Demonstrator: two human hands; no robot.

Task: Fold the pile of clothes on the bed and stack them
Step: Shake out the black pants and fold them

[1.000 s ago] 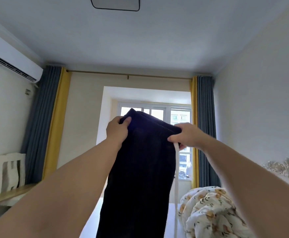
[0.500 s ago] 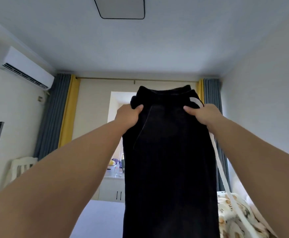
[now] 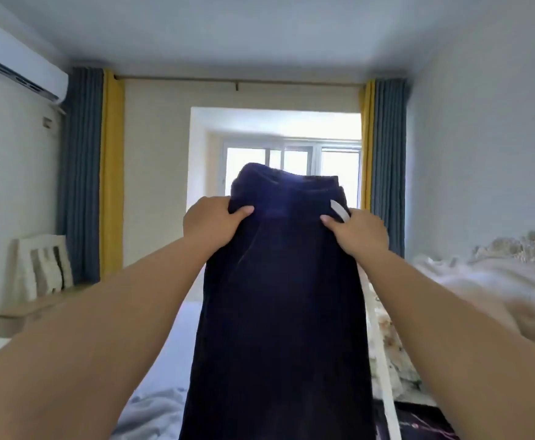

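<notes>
Gripped at the waistband by both hands: dark navy trousers [image 3: 278, 312], held up at arm's length over the bed [image 3: 171, 338]. Left hand [image 3: 210, 222] bunching the left waistband corner, thumb on the front. Right hand [image 3: 359, 231] pinching the right corner, together with a white drawstring [image 3: 339, 211] trailing down the right edge. Fabric hanging straight, side edges free, lower end cut off by the frame. Floral quilt [image 3: 396, 354] heaped right. Open window [image 3: 291, 163] bay beyond.
</notes>
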